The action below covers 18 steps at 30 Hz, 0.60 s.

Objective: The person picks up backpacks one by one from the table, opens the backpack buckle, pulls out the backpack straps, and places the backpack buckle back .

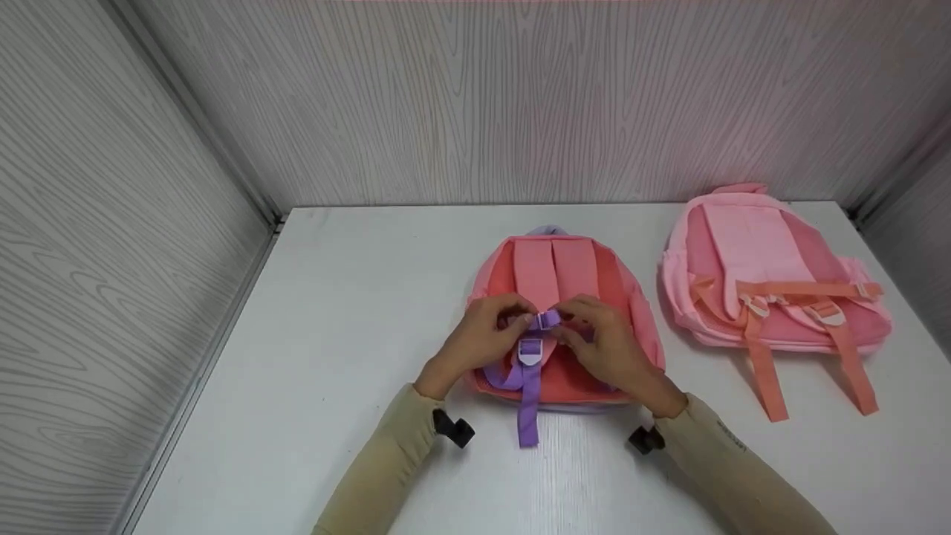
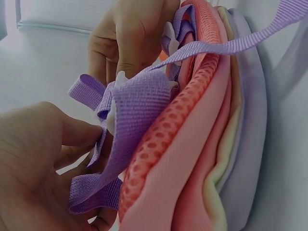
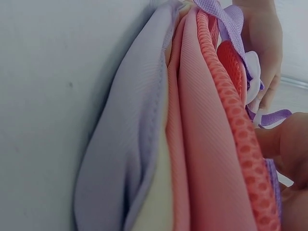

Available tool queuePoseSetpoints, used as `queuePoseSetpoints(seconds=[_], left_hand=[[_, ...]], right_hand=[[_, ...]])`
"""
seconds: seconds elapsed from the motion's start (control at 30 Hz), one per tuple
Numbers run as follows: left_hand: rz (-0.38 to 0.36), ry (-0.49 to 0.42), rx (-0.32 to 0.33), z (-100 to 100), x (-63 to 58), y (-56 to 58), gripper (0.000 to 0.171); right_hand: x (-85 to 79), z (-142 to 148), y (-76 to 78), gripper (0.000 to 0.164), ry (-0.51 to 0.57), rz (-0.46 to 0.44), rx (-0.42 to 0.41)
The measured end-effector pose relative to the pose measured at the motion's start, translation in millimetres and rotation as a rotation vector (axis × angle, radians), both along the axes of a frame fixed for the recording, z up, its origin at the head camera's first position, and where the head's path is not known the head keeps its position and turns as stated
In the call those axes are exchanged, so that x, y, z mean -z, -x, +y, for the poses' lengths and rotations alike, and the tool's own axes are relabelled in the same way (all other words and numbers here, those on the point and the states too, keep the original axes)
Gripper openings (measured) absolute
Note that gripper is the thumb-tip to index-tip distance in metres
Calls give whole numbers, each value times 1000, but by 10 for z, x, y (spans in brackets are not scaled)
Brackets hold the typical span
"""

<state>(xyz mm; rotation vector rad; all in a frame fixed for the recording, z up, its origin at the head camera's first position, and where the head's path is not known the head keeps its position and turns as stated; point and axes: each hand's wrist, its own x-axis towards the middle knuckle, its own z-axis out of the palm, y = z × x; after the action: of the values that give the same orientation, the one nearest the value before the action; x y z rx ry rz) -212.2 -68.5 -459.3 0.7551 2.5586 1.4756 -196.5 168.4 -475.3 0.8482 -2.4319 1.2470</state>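
Note:
A coral-pink child's backpack (image 1: pixel 650 327) lies on the table with its shoulder-strap side up. Above its back panel, my left hand (image 1: pixel 487 331) pinches a purple webbing strap (image 2: pixel 139 96) beside a small white buckle (image 1: pixel 543 321). My right hand (image 1: pixel 605 345) has its thumb and fingers bent around the other end of that webbing; its fingertips are partly hidden. Just below, a second white buckle (image 1: pixel 530 352) carries a purple strap tail (image 1: pixel 528 416) that hangs over the backpack's bottom edge. In the right wrist view the lavender front layer (image 3: pixel 120 134) faces the table.
To the right lies a light-pink backpack (image 1: pixel 750 238) with orange straps (image 1: pixel 765 371) trailing toward the front. Both rest on a white table (image 1: pixel 334 312). Grey wood-grain panels (image 1: pixel 446 104) rise behind it and at both sides.

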Motion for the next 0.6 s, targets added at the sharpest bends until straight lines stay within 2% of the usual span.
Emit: queuePoseSetpoints(seconds=[0.27,0.4,0.6], left_hand=[[-17,6,4,16,-25,-16,16],[-17,34,21,-35,-46,5,16],[-58,78,7,-120,-80,22,16]], right_hand=[[-18,3,-4,25,-1,-45,8],[-22,3,-1,25,-8,-35,16],[-30,2,-1,25,2,-20,15]])
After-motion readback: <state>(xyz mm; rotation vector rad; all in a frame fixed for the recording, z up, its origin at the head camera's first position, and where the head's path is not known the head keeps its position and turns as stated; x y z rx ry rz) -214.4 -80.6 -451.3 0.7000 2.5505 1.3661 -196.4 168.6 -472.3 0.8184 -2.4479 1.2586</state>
